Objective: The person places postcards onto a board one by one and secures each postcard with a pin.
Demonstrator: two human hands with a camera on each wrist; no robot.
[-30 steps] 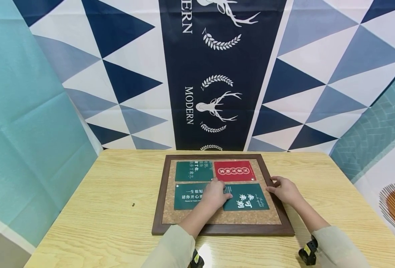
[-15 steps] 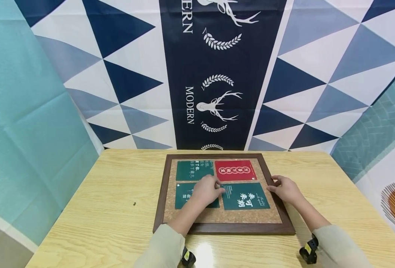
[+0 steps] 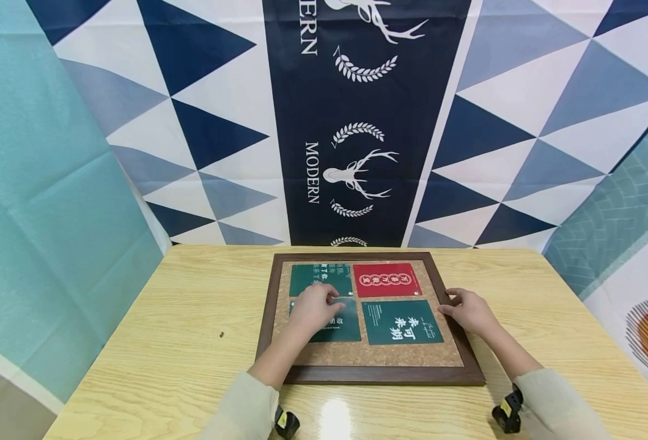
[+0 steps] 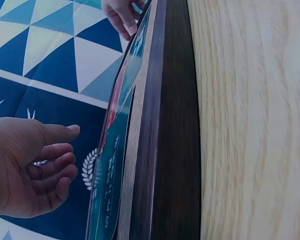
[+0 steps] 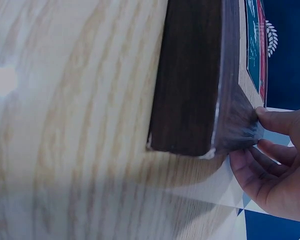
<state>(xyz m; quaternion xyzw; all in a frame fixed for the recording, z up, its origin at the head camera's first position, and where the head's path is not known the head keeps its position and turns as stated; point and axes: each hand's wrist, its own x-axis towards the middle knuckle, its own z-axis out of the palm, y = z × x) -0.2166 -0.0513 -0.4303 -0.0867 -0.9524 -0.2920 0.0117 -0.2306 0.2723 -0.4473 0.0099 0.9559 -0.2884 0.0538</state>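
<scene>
A cork board [image 3: 324, 352] with a dark wooden frame lies on the table. On it are two dark green cards along the near side, one at the right [image 3: 381, 327] and one at the left [image 3: 337, 327], with another green card [image 3: 302, 278] and a red card [image 3: 387, 281] behind. My left hand [image 3: 314, 308] hovers over the near-left card, covering part of it. In the left wrist view its fingers bend loosely, thumb apart, with nothing seen between them. My right hand [image 3: 469, 311] grips the right side of the frame, thumb above and fingers below in the right wrist view.
Small round pins [image 3: 416, 293] show at some card edges. The wooden table [image 3: 192, 348] runs around the board, with a tiny dark speck [image 3: 222, 334] on the left. A patterned cloth [image 3: 351, 122] hangs behind the table's far edge.
My left hand has moved left from between the two near cards to over the near-left card, uncovering the near-right card. The right hand stays on the frame.
</scene>
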